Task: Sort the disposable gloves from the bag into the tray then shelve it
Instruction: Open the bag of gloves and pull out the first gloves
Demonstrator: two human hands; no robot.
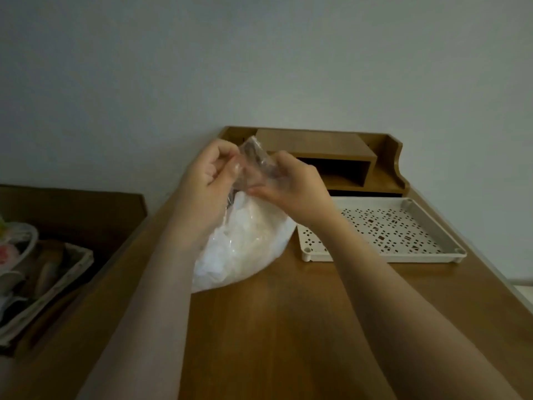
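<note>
Both the left hand (pixel 212 168) and right hand (pixel 291 183) pinch the bag (pixel 245 243) top, apparently opening it; right tray (pixel 432 226) holds nothing, shelving remains.

A home room, you face a wooden desk (pixel 274 327) set against a plain pale wall (pixel 259 59), small wooden shelf unit (pixel 331 157) at 12 o'clock, woven basket (pixel 57 278) of household clutter at 9 o'clock.

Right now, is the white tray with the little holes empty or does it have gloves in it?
Empty, as far as it shows. The tray shows only its bare holed bottom; the right hand hides one corner.
</note>
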